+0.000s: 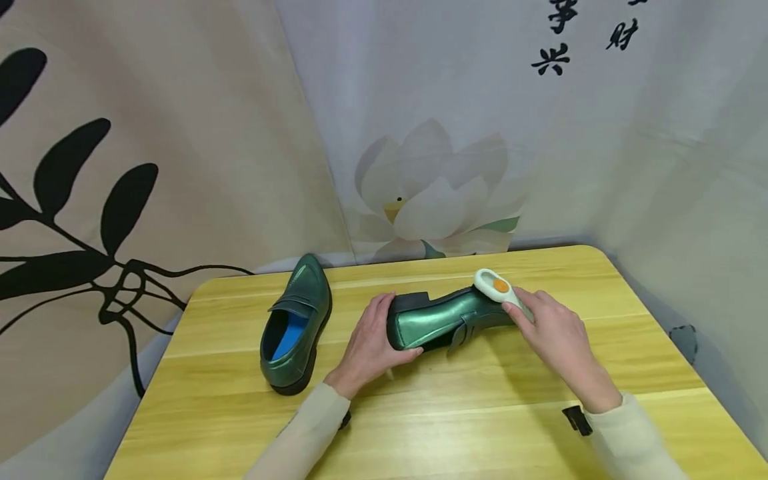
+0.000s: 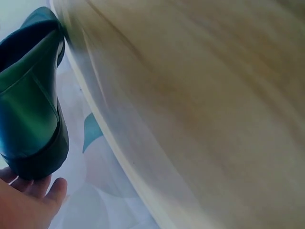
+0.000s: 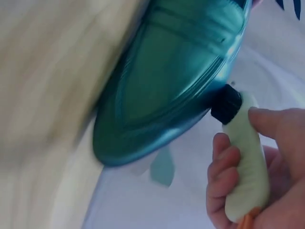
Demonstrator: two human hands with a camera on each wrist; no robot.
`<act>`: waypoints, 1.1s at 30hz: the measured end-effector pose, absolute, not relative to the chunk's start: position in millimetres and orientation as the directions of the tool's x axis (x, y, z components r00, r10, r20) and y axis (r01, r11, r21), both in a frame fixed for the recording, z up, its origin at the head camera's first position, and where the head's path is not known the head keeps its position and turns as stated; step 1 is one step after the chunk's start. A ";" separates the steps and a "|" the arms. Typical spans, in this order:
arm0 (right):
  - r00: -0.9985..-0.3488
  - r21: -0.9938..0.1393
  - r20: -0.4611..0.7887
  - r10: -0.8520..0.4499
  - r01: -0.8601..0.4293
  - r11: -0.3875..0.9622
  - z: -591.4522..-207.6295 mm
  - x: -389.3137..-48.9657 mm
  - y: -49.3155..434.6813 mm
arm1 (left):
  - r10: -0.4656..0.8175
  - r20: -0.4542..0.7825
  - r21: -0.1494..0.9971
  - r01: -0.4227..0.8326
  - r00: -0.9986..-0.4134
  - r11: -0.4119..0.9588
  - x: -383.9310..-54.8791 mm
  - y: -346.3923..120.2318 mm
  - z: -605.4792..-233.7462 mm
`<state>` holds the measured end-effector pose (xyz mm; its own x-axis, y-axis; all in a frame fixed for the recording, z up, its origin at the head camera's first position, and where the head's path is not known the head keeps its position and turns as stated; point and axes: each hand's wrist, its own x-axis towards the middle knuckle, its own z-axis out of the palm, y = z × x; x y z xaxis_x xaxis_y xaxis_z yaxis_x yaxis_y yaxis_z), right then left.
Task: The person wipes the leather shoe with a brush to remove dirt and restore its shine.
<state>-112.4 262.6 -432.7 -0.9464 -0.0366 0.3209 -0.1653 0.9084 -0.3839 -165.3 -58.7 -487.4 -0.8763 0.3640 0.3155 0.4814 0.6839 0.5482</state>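
Note:
A green metallic loafer (image 1: 438, 323) lies tipped on its side at the middle of the table, its heel to the left. My left hand (image 1: 372, 340) grips it by the heel end, thumb along the near side; the left wrist view shows fingers (image 2: 40, 187) at the black heel. In my right hand (image 1: 555, 333) is a white shoe brush (image 1: 493, 287) with an orange button. Its dark head (image 3: 226, 104) meets the side of the loafer near the toe in the right wrist view, with fingers and thumb wrapped around the pale handle (image 3: 248, 167).
The matching green loafer (image 1: 306, 300) with a blue insole stands upright to the left, toe pointing to the back. Both are on a wooden table (image 1: 468, 427) with rounded back corners. A printed curtain (image 1: 432, 87) hangs right behind the table's back edge.

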 end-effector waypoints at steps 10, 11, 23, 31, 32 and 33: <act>-0.963 -0.451 0.258 0.078 -0.049 0.891 -443.5 -103.2 295.8 | 0.360 0.307 0.564 0.473 -0.881 0.677 -167.4 -62.0 -488.0; -0.962 -0.457 0.265 0.070 -0.061 0.887 -443.3 -105.0 293.1 | 0.357 0.306 0.565 0.471 -0.882 0.678 -167.7 -62.3 -488.5; -0.997 -0.485 0.048 0.068 0.036 0.874 -447.8 -97.4 309.6 | 0.367 0.232 0.579 0.431 -0.901 0.692 -170.1 -62.4 -482.2; -0.998 -0.515 0.003 0.057 0.047 0.856 -446.6 -98.5 318.3 | 0.347 0.190 0.601 0.388 -0.918 0.699 -170.8 -61.9 -479.6; -0.999 -0.519 0.013 0.052 0.038 0.854 -445.2 -99.9 315.4 | 0.347 0.188 0.600 0.387 -0.919 0.700 -170.4 -61.6 -480.1; -0.999 -0.521 0.025 0.048 0.028 0.853 -443.7 -101.1 312.5 | 0.350 0.185 0.596 0.388 -0.918 0.703 -170.1 -61.3 -480.6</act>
<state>-101.1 312.5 -443.7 -0.9986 0.0478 0.0247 0.0279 0.8529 -0.5214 -170.1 -61.3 -480.6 -0.9184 0.3498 0.1852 0.3880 0.7032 0.5958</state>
